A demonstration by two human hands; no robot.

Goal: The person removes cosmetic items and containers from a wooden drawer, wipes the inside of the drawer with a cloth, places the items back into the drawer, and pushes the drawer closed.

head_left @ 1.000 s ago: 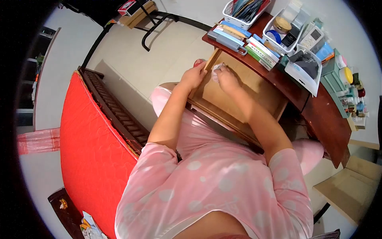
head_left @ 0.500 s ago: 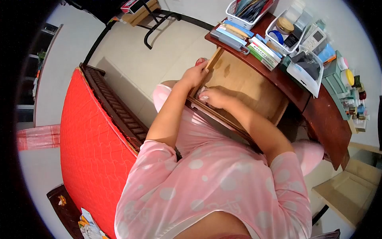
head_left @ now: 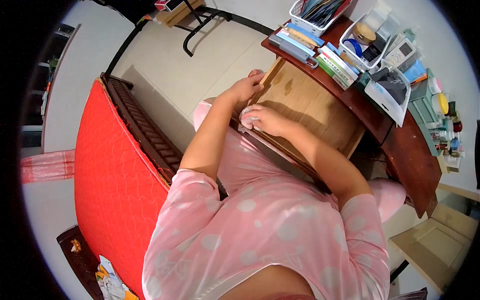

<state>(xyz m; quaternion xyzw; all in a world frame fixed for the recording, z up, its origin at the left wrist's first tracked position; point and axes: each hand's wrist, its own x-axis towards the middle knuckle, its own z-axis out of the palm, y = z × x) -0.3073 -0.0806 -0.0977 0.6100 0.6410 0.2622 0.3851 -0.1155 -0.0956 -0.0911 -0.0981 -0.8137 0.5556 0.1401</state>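
A wooden drawer is pulled out from the dark red desk, with damp-looking dark spots on its bare bottom. My left hand grips the drawer's left side wall, its fingers wrapped over the edge. At the front left corner of the drawer, my right hand presses a crumpled white cloth against the top of the front panel. Part of the cloth is hidden under my fingers.
On the desk are a white basket of pens, a basket of jars, several small boxes and a green organizer. A red mattress lies left. A wooden stool-like piece stands right.
My right hand has moved with the cloth from the drawer's far left part toward me, onto the front left corner. My left hand stays on the side wall.
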